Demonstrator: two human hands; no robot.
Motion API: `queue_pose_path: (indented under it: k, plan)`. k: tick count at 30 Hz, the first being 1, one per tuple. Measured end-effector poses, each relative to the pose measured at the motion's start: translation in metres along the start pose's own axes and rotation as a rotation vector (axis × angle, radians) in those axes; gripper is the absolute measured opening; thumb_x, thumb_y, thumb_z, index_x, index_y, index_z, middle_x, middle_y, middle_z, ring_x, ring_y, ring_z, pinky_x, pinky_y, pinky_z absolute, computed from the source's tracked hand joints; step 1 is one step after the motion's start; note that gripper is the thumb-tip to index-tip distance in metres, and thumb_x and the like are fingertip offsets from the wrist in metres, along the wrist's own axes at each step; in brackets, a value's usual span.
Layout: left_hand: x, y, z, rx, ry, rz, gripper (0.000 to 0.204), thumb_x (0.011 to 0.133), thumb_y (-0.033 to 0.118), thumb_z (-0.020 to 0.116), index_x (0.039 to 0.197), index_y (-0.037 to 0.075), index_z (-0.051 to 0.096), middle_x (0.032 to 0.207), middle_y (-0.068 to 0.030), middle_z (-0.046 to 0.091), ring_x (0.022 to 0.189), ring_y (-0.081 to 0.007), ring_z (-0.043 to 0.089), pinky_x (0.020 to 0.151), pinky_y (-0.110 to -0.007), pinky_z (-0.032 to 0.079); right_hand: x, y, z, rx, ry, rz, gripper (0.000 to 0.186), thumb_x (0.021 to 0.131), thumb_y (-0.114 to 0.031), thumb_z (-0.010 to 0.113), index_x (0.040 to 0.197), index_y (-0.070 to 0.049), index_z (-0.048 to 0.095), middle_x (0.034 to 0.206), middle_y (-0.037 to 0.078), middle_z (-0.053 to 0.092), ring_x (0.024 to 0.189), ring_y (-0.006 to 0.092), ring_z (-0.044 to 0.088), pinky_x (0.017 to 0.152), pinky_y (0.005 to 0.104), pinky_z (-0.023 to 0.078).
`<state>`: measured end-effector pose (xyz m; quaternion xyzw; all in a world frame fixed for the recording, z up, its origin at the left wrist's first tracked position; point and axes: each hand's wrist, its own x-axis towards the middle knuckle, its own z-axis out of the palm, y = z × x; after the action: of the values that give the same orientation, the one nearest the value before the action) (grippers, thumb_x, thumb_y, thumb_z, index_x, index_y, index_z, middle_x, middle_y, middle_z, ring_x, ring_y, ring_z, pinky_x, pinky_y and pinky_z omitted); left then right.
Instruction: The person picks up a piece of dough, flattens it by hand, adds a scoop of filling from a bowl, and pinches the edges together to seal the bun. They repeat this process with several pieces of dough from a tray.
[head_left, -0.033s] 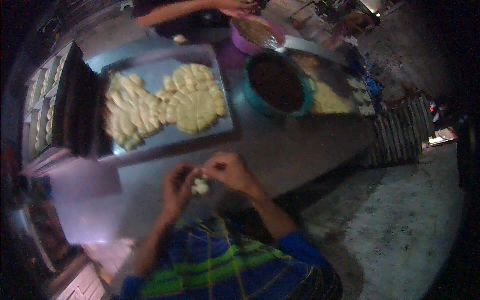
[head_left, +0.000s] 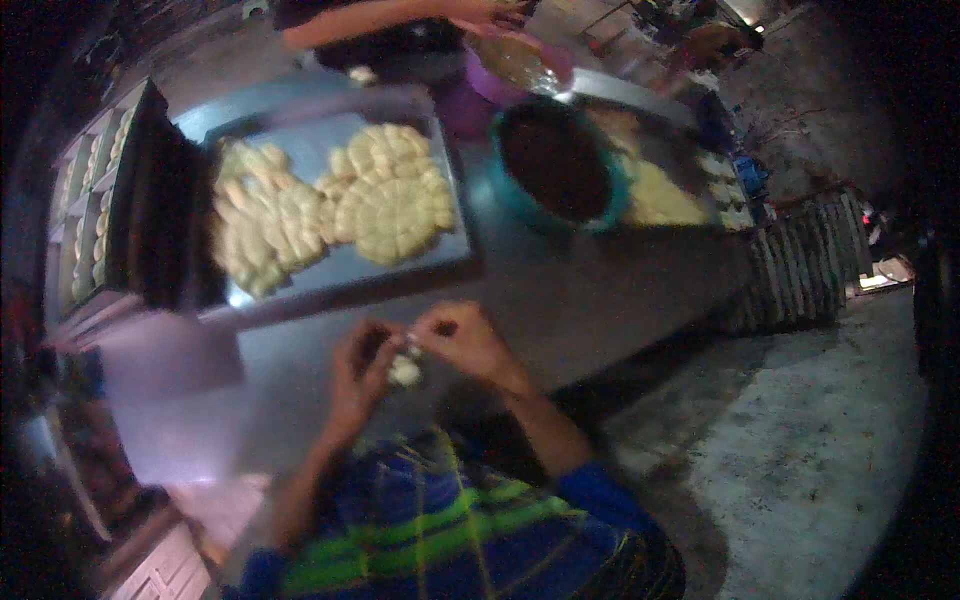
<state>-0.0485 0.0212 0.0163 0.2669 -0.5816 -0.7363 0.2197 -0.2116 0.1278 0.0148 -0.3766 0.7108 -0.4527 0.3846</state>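
Observation:
My left hand [head_left: 365, 370] and my right hand [head_left: 460, 345] meet over the metal table [head_left: 590, 300] near its front edge, fingertips pinched together on something small and pale that is too blurred to make out. Just below the fingertips lie small pale dough pieces [head_left: 404, 370]. Beyond my hands, a metal tray [head_left: 455, 250] holds two wide clusters of shaped dough [head_left: 390, 200]. To its right stands a teal basin [head_left: 612, 200] with dark contents.
A rack with dough pieces [head_left: 115, 190] stands at the left. Behind are a purple bowl [head_left: 485, 80] and a co-worker's arm [head_left: 390, 20]. Pale dough [head_left: 660, 200] lies beyond the basin. Ribbed grey objects [head_left: 790, 270] stand at the table's right end, beside the floor [head_left: 790, 450].

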Motion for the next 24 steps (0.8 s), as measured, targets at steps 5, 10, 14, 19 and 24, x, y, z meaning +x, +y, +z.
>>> queue_pose_path:
  k: [5,10,14,19,24]
  plan:
    - [0.004,-0.004,0.002,-0.147,-0.127,-0.01,0.039,0.092,0.003,0.064,0.126,0.007,0.047,0.101,-0.0097,0.065,0.097,-0.019,0.063,0.09,-0.035,0.051,-0.005,0.006,0.013,0.096,0.131,0.04,0.024,0.083,-0.012,0.076,0.103,-0.003,0.067,0.095,0.007,0.072,0.09,0.0136,0.068,0.078,0.0298,0.053]
    - [0.019,-0.017,0.002,-0.336,-0.131,-0.062,0.056,0.088,-0.001,0.066,0.137,0.009,0.041,0.114,-0.0127,0.064,0.106,-0.0214,0.062,0.097,-0.039,0.049,-0.011,0.005,0.019,0.078,0.216,0.014,0.022,0.088,-0.006,0.068,0.11,-0.003,0.066,0.103,0.01,0.071,0.094,0.0191,0.068,0.083,0.0321,0.053]
    - [0.026,-0.006,-0.006,-0.165,0.004,0.123,0.057,0.088,0.002,0.066,0.139,0.009,0.043,0.118,-0.0127,0.064,0.113,-0.0223,0.06,0.103,-0.041,0.046,-0.02,0.019,0.0,-0.603,0.143,-0.292,0.032,0.086,-0.005,0.064,0.117,-0.004,0.067,0.108,0.012,0.07,0.102,0.0268,0.068,0.088,0.0356,0.053]
    - [0.03,-0.014,-0.062,-0.154,0.216,0.035,0.039,0.09,0.005,0.065,0.127,0.005,0.054,0.117,-0.011,0.063,0.112,-0.0211,0.059,0.101,-0.037,0.046,-0.047,0.085,0.027,-0.847,0.219,-0.471,0.034,0.085,-0.002,0.062,0.118,-0.005,0.066,0.114,0.013,0.067,0.104,0.0283,0.065,0.09,0.0406,0.053]
    - [0.013,-0.026,-0.092,-0.173,0.316,-0.058,0.027,0.092,0.008,0.065,0.118,0.005,0.059,0.113,-0.008,0.063,0.107,-0.0183,0.06,0.094,-0.032,0.048,-0.053,0.112,0.053,-0.795,0.265,-0.452,0.027,0.085,-0.002,0.063,0.112,-0.005,0.067,0.11,0.014,0.065,0.099,0.0293,0.065,0.088,0.0448,0.053]
